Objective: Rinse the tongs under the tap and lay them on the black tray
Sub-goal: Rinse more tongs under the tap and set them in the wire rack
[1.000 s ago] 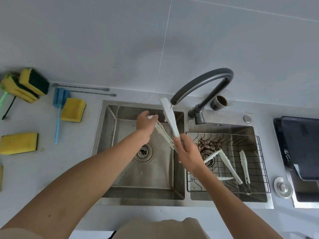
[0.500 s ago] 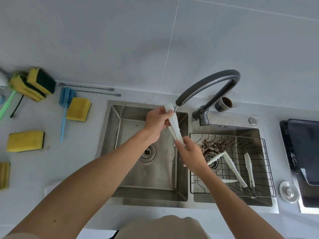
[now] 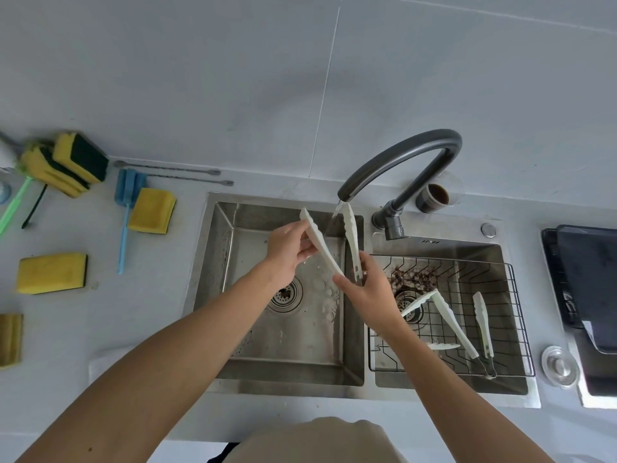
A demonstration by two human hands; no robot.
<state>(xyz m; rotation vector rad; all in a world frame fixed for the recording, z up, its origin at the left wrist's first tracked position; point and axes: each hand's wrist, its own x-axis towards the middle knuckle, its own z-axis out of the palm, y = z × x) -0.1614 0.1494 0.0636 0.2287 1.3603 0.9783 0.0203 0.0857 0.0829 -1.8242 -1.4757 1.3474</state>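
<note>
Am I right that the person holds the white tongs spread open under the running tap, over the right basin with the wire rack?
Not quite. The head view shows both hands, left and right, holding the white tongs spread open under the running tap, but over the left basin. The wire rack sits in the right one.

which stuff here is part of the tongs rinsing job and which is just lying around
In the job:
tongs, spread open under the stream, held by left hand and right hand
tap
black tray

Lying about:
yellow sponges
blue brush
wire basket
</note>
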